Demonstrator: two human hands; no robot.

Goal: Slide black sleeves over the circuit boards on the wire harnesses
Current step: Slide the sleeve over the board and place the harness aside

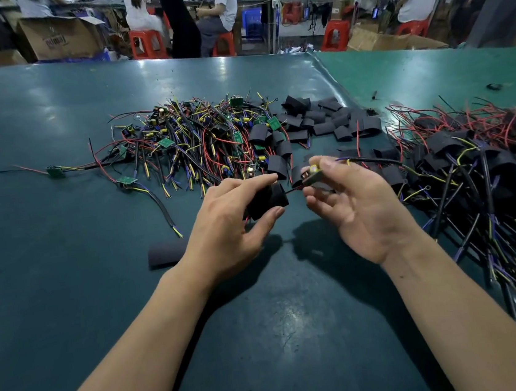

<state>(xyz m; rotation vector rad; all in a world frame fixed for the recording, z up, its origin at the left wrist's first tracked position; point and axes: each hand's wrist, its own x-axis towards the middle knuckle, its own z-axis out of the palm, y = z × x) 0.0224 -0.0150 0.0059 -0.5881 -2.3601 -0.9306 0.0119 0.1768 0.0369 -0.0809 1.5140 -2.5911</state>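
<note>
My left hand (234, 220) pinches a black sleeve (267, 200) between thumb and forefinger, its open end facing right. My right hand (357, 206) pinches a small circuit board (312, 174) with a yellow part on it; its black cable trails off to the right. A thin red wire (291, 190) runs from the board into the sleeve's mouth. The board itself is just outside the sleeve, a short gap between them. Both hands hover a little above the green table (69, 297).
A tangle of bare wire harnesses (186, 139) with green boards lies ahead. Loose black sleeves (321, 117) are heaped behind my hands. Sleeved harnesses (472, 164) pile up at the right. One flat sleeve (166, 252) lies by my left wrist. People sit on red stools beyond the table.
</note>
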